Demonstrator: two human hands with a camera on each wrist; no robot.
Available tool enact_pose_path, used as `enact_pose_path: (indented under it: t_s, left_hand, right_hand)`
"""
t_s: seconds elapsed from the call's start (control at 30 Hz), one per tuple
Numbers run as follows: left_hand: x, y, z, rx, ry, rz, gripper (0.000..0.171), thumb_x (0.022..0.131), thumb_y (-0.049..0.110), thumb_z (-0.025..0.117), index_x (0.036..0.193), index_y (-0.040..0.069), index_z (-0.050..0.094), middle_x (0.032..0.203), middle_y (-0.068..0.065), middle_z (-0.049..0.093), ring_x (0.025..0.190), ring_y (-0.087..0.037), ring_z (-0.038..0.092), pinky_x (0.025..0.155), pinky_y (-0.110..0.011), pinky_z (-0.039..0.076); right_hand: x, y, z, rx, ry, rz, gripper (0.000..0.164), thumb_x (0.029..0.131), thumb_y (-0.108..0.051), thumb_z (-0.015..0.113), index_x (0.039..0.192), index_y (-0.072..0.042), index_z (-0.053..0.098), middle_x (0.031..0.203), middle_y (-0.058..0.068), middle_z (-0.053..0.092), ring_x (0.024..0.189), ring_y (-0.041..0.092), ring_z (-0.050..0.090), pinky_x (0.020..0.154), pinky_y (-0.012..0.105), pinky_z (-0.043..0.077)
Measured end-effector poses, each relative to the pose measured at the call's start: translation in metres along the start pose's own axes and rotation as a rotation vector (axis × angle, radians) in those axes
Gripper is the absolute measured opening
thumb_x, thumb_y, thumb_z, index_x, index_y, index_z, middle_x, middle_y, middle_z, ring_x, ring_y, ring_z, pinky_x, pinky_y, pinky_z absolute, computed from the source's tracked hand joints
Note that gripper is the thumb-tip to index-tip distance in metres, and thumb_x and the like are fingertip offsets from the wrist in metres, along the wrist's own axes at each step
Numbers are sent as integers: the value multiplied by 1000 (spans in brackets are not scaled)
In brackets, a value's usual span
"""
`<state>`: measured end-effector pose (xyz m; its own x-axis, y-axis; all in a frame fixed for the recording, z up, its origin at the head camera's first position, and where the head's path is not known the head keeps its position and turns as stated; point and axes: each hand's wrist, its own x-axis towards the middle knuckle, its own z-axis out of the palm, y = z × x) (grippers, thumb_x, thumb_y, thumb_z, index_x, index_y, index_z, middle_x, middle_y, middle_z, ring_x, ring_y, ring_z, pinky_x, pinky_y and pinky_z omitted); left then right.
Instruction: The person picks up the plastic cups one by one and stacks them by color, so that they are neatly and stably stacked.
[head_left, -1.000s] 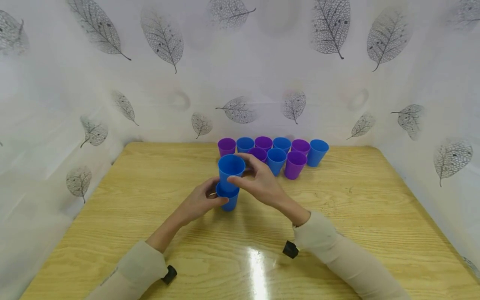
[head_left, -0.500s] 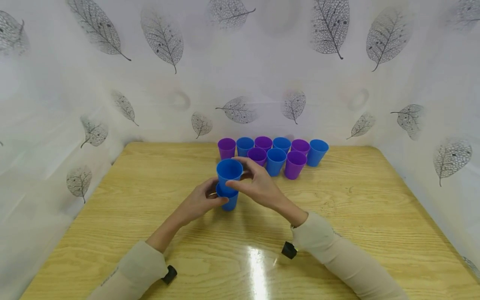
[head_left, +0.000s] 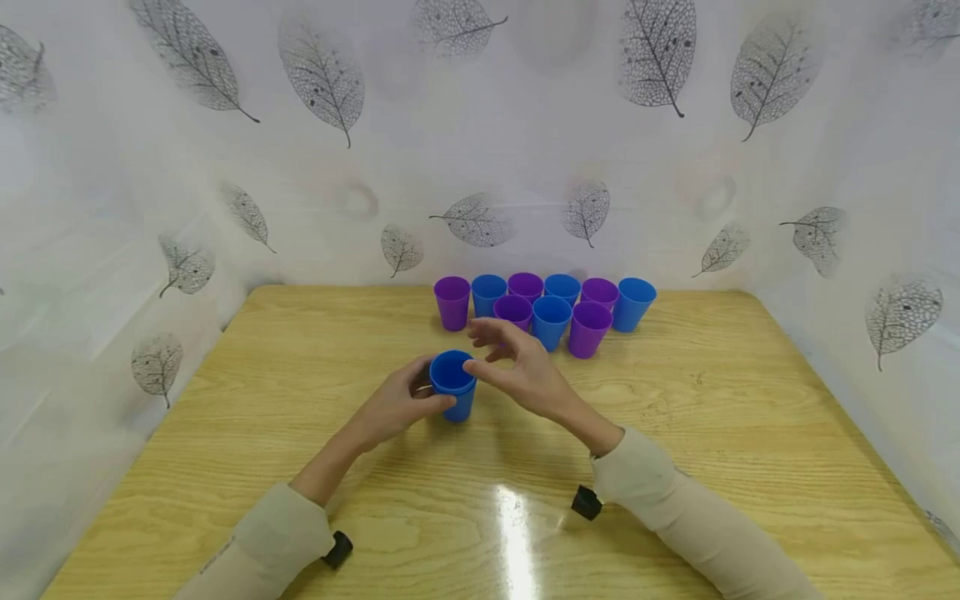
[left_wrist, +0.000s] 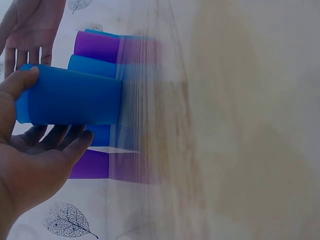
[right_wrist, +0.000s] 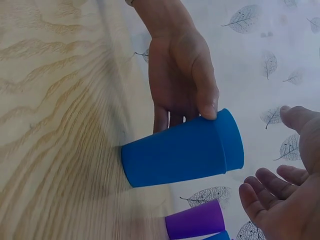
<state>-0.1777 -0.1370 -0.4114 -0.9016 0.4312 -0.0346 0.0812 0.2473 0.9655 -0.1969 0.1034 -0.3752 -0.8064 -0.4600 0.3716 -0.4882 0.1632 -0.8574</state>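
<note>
Two blue plastic cups are nested one in the other near the middle of the table; the inner cup (head_left: 452,372) shows only its rim and inside above the outer cup (head_left: 461,406). My left hand (head_left: 397,402) grips this stack from the left, thumb on the near side and fingers round the far side. In the left wrist view the stacked cups (left_wrist: 77,97) stand upright on the tabletop. My right hand (head_left: 528,371) hovers just right of the rim, fingers spread and holding nothing. The right wrist view shows a gap between that hand (right_wrist: 290,195) and the cups (right_wrist: 175,157).
Behind the hands stand several purple and blue cups in two rows, among them a front purple cup (head_left: 589,332), a front blue cup (head_left: 551,325) and a blue cup (head_left: 634,306) at the right end. A leaf-patterned white curtain (head_left: 480,150) closes off the table's (head_left: 750,433) back and sides.
The upper blue cup has gone down into the lower one. My right hand has let go of it, its fingers opening. The left hand has kept its grip.
</note>
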Motion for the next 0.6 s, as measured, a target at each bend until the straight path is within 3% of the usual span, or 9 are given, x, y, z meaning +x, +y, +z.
enact_pose_path:
  t_s: [0.37,0.6]
  left_hand:
    - [1,2,2,-18,6,-19,67,97,17,74,153,2,40,149,-20,52,141,-37,48,114,-46,43]
    - [2,1,2,-28,7,-35,69,98,16,73,154,1,36,151,-23,49,141,-40,47,113,-48,45]
  right_hand:
    - [-9,11,-23,-46,55,67,50,95,-10,76,140,0,56,129,14,66,120,29,62,98,45,56]
    - [-17,19,-42,-72,81,117,54,97,-12,74,144,5,52,135,23,63,124,32,61,100,41,55]
